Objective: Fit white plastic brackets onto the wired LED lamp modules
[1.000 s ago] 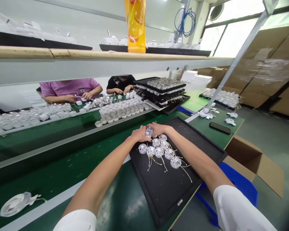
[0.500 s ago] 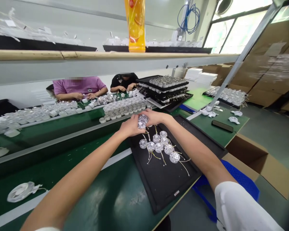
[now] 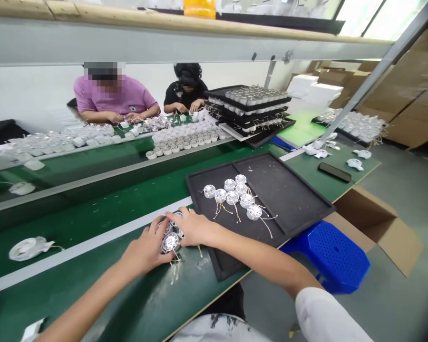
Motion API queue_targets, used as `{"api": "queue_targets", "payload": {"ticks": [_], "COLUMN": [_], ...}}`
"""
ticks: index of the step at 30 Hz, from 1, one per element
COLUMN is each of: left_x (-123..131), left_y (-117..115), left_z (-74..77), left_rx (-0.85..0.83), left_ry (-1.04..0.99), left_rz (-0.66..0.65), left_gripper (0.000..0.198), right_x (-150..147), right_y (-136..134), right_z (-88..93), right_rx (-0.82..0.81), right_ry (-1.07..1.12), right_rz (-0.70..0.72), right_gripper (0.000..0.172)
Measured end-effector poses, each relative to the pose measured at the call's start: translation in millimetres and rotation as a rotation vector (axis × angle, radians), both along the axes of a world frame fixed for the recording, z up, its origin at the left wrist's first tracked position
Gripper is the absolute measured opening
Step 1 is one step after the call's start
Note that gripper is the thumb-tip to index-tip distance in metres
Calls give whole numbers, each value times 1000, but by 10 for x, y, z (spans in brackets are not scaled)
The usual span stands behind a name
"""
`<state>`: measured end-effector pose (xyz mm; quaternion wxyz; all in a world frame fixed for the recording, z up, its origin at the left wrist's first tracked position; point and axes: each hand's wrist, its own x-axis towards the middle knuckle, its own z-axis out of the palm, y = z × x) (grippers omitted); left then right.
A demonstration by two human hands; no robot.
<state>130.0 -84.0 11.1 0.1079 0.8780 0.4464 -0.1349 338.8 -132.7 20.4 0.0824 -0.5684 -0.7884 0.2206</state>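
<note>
Head: parts [image 3: 170, 242] on green factory workbench [image 3: 103, 216]

Round parts [image 3: 170, 242] half hidden under the fingers [image 3: 176, 219] — yellow bottle [image 3: 199, 8] cut off at the top edge

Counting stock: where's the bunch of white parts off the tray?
Head view, low centre-left: the bunch of white parts sits on the green table, clasped between left hand and right hand, beside the near corner of the black tray.
</note>
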Motion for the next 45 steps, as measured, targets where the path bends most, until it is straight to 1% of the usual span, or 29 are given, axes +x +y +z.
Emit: {"api": "queue_targets", "payload": {"ticks": [1, 2, 3, 4, 5, 6, 7, 8, 9, 10, 11, 13, 15, 16, 18, 21, 24, 27, 32, 34, 36, 40, 42, 45], "left_x": [33, 80, 150, 252, 392, 571, 785, 1025, 1277, 1525, 1756, 2114, 2301, 2334, 2318, 2223, 2182, 2219, 2303, 2307, 2297, 2275, 2285, 2334], "left_y": [84, 173, 260, 340, 410, 468, 513, 544, 566, 581, 593, 620, 653, 669, 688, 653, 555, 443, 337, 325, 322, 320, 313, 286], "left_z": [138, 285, 426, 544, 627, 666, 660, 611, 528, 421, 304, 79, -87, -142, -205, -231, -250, -288, -348, -349, -333, -274, -250, -236], "left_rx": [-26, -33, -19, 12, 54, 96, 129, 150, 159, 159, 149, 127, 124, 131, 152, 172, 180, 204, 241, 242, 235, 205, 192, 180], "left_ry": [26, 41, 36, 6, -45, -109, -178, -241, -284, -301, -299, -272, -252, -249, -255, -264, -269, -283, -300, -301, -299, -282, -270, -254], "left_rz": [-13, -24, -42, -73, -118, -179, -244, -302, -348, -374, -393, -424, -460, -479, -515, -574, -628, -631, -593, -596, -610, -658, -678, -700], "left_gripper": [105, 110, 111, 107, 99, 90, 82, 76, 74, 76, 80, 83, 78, 75, 70, 70, 75, 77, 59, 56, 55, 56, 60, 69], "right_x": [104, 228, 368, 518, 673, 826, 973, 1108, 1226, 1325, 1403, 1495, 1518, 1512, 1480, 1421, 1377, 1365, 1402, 1410, 1408, 1386, 1364, 1323], "right_y": [-117, -255, -401, -543, -667, -764, -826, -855, -852, -826, -786, -698, -642, -635, -656, -739, -817, -874, -1022, -1121, -1228, -1399, -1435, -1425], "right_z": [88, 178, 257, 312, 333, 317, 262, 176, 66, -55, -176, -379, -499, -529, -544, -512, -469, -430, -395, -406, -435, -520, -567, -627], "right_rx": [45, 108, 181, 249, 310, 362, 394, 386, 346, 288, 246, 200, 195, 194, 192, 189, 177, 150, 94, 87, 116, 196, 213, 213], "right_ry": [41, 96, 158, 212, 218, 175, 90, -15, -116, -192, -227, -248, -248, -250, -251, -244, -235, -232, -223, -206, -196, -245, -286, -314], "right_rz": [4, 4, -11, -66, -180, -345, -540, -722, -863, -947, -985, -999, -992, -986, -965, -929, -905, -900, -963, -985, -987, -938, -917, -954], "right_gripper": [101, 96, 83, 71, 61, 55, 52, 54, 59, 65, 68, 69, 64, 62, 57, 52, 58, 66, 75, 76, 73, 66, 59, 52]}}
